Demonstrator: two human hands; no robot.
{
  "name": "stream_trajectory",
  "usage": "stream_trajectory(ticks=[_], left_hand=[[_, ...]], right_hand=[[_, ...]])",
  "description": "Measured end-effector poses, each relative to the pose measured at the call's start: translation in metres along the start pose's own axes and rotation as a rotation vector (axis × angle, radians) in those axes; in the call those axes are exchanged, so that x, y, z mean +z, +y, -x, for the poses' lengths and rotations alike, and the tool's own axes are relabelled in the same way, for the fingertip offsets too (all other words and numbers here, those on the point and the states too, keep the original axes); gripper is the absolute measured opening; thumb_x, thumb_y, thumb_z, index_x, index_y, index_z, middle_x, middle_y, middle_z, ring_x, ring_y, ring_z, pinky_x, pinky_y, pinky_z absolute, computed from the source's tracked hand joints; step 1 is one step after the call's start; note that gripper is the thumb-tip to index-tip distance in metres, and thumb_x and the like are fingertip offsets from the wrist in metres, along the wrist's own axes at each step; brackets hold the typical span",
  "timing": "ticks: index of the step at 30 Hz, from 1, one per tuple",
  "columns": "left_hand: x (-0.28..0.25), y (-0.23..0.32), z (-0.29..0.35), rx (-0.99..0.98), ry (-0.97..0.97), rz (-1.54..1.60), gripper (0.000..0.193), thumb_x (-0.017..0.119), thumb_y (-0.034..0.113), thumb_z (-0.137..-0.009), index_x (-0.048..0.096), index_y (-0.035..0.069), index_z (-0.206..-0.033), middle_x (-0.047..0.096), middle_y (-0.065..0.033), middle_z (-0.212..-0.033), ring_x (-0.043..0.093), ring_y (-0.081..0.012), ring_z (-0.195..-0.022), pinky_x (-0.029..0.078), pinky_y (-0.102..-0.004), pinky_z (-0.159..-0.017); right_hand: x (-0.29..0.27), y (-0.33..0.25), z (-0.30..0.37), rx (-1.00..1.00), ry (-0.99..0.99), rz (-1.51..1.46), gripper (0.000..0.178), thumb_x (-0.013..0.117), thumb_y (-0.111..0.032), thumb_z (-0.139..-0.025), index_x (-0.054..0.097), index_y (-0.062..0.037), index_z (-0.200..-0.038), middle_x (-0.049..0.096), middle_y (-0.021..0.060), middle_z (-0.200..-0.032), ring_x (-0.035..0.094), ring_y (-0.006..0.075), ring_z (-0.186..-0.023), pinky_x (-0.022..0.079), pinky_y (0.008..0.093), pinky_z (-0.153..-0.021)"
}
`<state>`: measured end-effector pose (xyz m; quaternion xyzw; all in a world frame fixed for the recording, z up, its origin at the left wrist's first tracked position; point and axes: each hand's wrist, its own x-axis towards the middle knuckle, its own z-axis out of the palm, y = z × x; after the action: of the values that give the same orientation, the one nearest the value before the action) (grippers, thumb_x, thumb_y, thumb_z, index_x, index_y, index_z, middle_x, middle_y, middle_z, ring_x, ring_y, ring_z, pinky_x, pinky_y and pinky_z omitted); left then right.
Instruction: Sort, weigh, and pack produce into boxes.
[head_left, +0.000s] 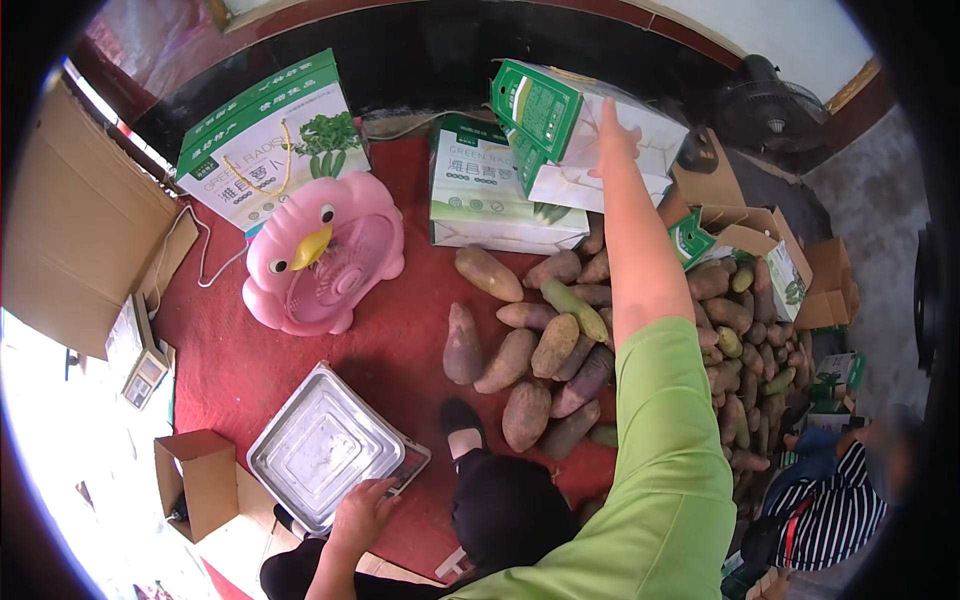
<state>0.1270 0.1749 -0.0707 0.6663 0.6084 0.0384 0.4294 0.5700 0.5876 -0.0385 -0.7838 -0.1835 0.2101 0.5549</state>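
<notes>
My right arm, in a light green sleeve, reaches far forward. My right hand (617, 140) lies with spread fingers against a white and green gift carton (570, 185), which is tilted and leans over another white and green carton (478, 170) lying flat. My left hand (362, 515) is open, its fingers at the near edge of a square, shiny metal tray (330, 440) on a low base that looks like a scale. Nothing shows in its grasp. Between the arms lie several large, brownish and green root vegetables (525, 415), which look like radishes.
A pink bird-faced basin (350, 210) and an upright carton (310, 100) stand at the far left on red cloth (200, 330). A small cardboard box (200, 480) sits near left. More root vegetables (755, 370) are heaped right, beside an opened carton (745, 225), a black fan (775, 115) and another person (830, 510).
</notes>
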Motion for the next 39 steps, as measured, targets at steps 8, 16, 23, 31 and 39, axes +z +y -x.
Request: stream_trajectory(ticks=[8,16,23,31,39], left_hand=[[-0.003,-0.009,-0.003,-0.116,-0.030,0.007,0.034,0.064,0.022,-0.081,0.062,0.005,-0.110,0.063,-0.0171,-0.102,0.060,-0.0354,-0.093,0.048,-0.0415,-0.080],[-0.005,-0.012,-0.006,-0.062,0.013,0.053,0.033,0.066,0.018,-0.079,0.062,0.004,-0.109,0.062,-0.0171,-0.102,0.060,-0.0357,-0.093,0.049,-0.0415,-0.080],[-0.007,-0.010,0.000,-0.042,0.030,0.036,0.034,0.066,0.019,-0.080,0.061,0.004,-0.109,0.062,-0.0175,-0.102,0.060,-0.0363,-0.092,0.049,-0.0420,-0.079],[-0.012,-0.005,0.006,0.013,0.071,0.027,0.033,0.066,0.017,-0.079,0.061,0.004,-0.109,0.062,-0.0180,-0.102,0.060,-0.0364,-0.091,0.049,-0.0419,-0.078],[-0.017,0.000,0.024,0.056,0.132,0.013,0.032,0.064,0.013,-0.079,0.060,0.002,-0.110,0.062,-0.0195,-0.101,0.060,-0.0379,-0.093,0.048,-0.0423,-0.079]], right_hand=[[0.036,-0.008,-0.024,0.387,0.025,0.034,0.115,0.066,-0.063,-0.069,-0.004,-0.0165,-0.147,-0.002,0.0170,-0.152,0.026,0.0459,-0.131,0.029,0.0712,-0.093],[0.035,-0.010,0.008,0.557,-0.406,-0.208,0.097,0.063,-0.068,-0.067,0.025,-0.0234,-0.144,0.021,0.0128,-0.149,0.022,0.0475,-0.131,0.028,0.0723,-0.093],[0.041,-0.001,0.016,0.480,-0.417,-0.241,0.092,0.063,-0.065,-0.068,0.031,-0.0195,-0.142,0.027,0.0145,-0.145,0.031,0.0456,-0.127,0.028,0.0698,-0.094],[0.035,0.025,0.018,0.535,-0.300,-0.410,0.084,0.066,-0.061,-0.064,0.039,-0.0175,-0.131,0.045,0.0115,-0.130,0.044,0.0338,-0.117,0.034,0.0595,-0.089],[-0.055,0.087,0.069,0.351,-0.465,-0.722,0.056,0.067,-0.047,-0.071,0.047,-0.0206,-0.116,0.050,0.0044,-0.114,0.045,0.0214,-0.099,0.038,0.0358,-0.069]])
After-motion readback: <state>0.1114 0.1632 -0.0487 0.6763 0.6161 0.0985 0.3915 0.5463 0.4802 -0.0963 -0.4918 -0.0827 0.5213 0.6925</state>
